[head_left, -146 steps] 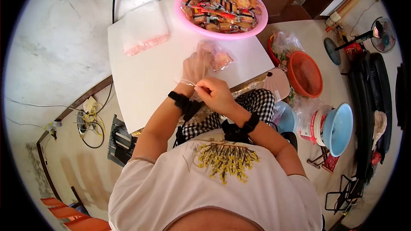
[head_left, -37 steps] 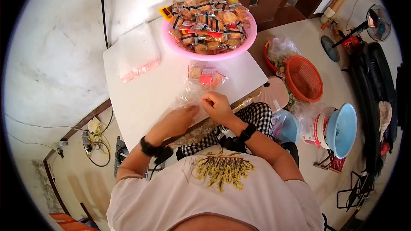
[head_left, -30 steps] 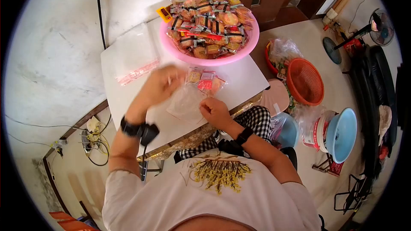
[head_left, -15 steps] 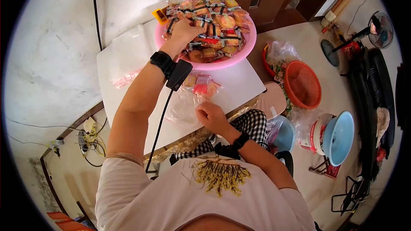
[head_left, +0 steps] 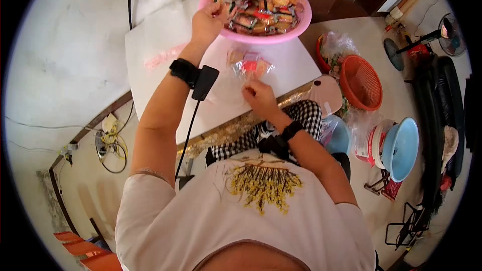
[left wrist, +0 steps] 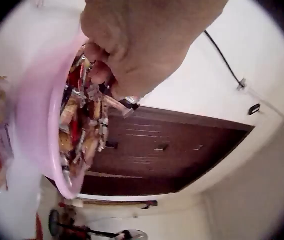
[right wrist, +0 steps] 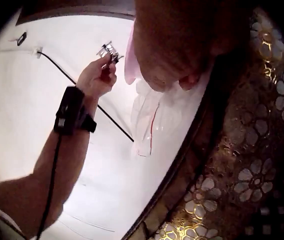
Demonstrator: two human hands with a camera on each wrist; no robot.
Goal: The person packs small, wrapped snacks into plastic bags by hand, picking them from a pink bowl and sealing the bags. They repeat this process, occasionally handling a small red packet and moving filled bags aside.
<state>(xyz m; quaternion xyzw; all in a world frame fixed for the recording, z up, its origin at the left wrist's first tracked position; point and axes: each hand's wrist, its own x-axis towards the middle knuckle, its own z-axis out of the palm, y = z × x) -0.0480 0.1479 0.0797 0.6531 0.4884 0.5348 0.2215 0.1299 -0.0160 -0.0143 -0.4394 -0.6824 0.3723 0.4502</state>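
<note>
The left hand [head_left: 207,26] is at the left rim of the pink basin [head_left: 271,38], its fingers pinching a small wrapped packet [right wrist: 109,49] in the right wrist view. Wrapped snacks [left wrist: 84,125] are heaped in the basin in the left wrist view. The right hand [head_left: 261,99] stays low over the table's front edge, fingers curled on the edge of a clear plastic bag [right wrist: 154,117]; its fingertips are partly hidden. Just beyond it, a few packets with a red one [head_left: 251,64] lie on the white table [head_left: 150,88].
A stack of clear bags with pink edges [head_left: 163,56] lies at the table's left. Right of the table are an orange basket [head_left: 360,83], a blue basin [head_left: 400,151] and a pink stool [head_left: 325,95]. A black cable hangs from the left wrist.
The left hand has left the clear bag, reached up to the heap in the basin and shifted to its left rim with a packet. The right hand has stayed by the bag.
</note>
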